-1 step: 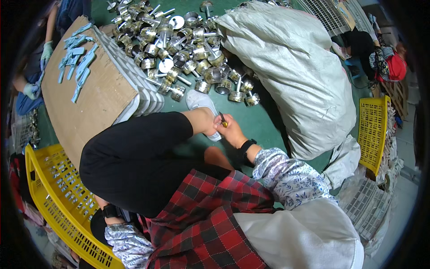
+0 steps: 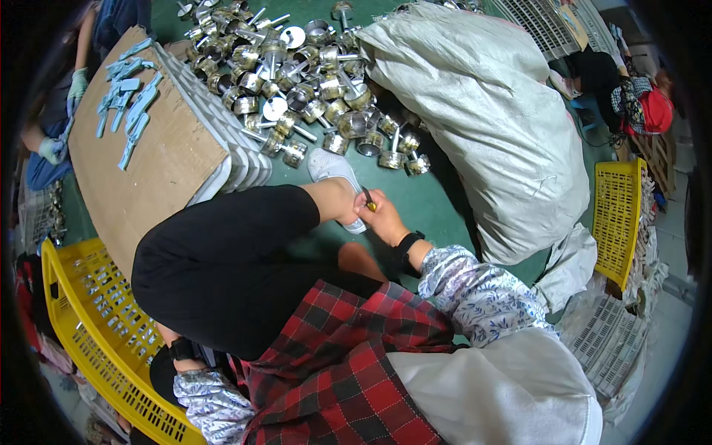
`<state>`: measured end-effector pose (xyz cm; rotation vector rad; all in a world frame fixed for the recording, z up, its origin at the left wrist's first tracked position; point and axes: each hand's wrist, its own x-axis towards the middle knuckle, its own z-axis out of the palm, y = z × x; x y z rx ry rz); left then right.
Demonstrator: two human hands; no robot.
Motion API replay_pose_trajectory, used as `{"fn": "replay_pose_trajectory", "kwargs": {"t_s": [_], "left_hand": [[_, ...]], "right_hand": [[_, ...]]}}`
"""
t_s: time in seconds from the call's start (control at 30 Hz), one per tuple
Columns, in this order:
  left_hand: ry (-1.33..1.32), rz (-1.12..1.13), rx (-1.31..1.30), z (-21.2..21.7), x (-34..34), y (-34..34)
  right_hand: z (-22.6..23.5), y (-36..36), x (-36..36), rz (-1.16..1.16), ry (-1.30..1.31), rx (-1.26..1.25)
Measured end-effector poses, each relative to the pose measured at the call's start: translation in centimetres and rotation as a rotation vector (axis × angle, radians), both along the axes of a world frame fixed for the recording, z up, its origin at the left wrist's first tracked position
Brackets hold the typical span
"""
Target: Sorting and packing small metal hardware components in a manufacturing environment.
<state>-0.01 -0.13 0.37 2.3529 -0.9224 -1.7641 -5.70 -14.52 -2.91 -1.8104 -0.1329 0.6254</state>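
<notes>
My right hand [image 2: 386, 221] is closed around a small knife-like tool [image 2: 370, 201] with a dark blade and a bit of yellow at its handle. The hand rests against my ankle, just above a light grey shoe [image 2: 331, 167]. Of my left hand [image 2: 167, 335] only the part by the black wristband shows. My bent leg hides its fingers, beside a yellow plastic crate [image 2: 81, 337] holding small light-blue pieces. Beyond the shoe lies a pile of metal cups with stems [image 2: 297, 89].
Light-blue plastic parts [image 2: 133, 111] lie on a cardboard sheet [image 2: 167, 152] over stacked grey trays, with a person's gloved hand [image 2: 53, 150] beside it. A big white woven sack [image 2: 482, 126] stands at right. Farther right are another yellow crate [image 2: 617, 215] and a person in red headwear [image 2: 656, 111].
</notes>
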Motion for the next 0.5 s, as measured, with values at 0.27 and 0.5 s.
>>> {"fn": "replay_pose_trajectory", "kwargs": {"t_s": [0.27,0.5], "left_hand": [[-0.163,-0.076,-0.036,-1.0,-0.3,-0.6],[-0.570,-0.073,-0.809,-3.1,-3.6,8.8]], "right_hand": [[0.0,-0.5,0.2,-0.127,0.342,0.202],[0.3,4.8,0.2,0.133,-0.278,-0.084]]}}
